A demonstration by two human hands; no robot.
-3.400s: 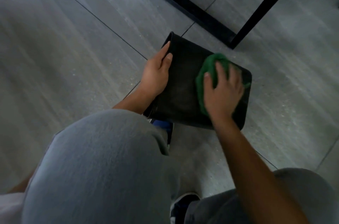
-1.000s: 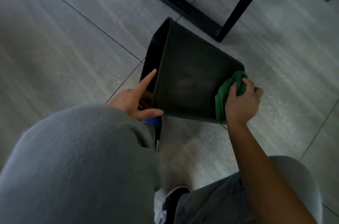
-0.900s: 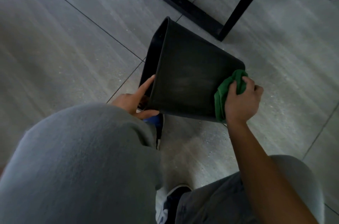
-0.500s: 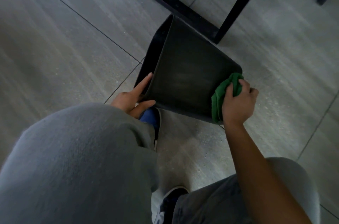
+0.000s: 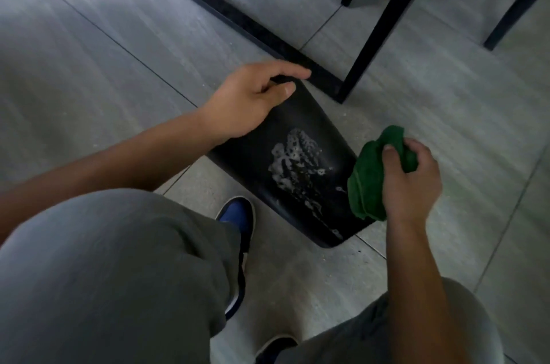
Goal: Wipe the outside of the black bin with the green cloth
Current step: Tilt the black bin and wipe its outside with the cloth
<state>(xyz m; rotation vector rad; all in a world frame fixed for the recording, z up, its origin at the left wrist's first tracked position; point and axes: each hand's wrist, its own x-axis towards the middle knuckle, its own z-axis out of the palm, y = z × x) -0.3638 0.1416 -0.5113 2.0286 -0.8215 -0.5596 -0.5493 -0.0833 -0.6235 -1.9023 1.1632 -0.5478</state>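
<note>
The black bin (image 5: 253, 161) lies tipped on the grey tiled floor in front of my knees, one flat side facing up with a patch of white foam (image 5: 294, 155) on it. My left hand (image 5: 247, 101) grips the bin's far upper edge, fingers curled over it. My right hand (image 5: 410, 182) holds the bunched green cloth (image 5: 372, 182) against the bin's right edge, near its lower corner. The inside of the bin is hidden.
A black floor bar (image 5: 238, 18) runs diagonally behind the bin and meets a black table leg (image 5: 378, 27). More dark legs (image 5: 518, 6) stand at the upper right. My grey-trousered knees and a blue shoe (image 5: 238, 214) fill the foreground.
The bin has been turned, so a side with foam on it now faces up. My left hand moved from the bin's lower left edge to its far upper edge. The right hand stays at the right edge with the cloth.
</note>
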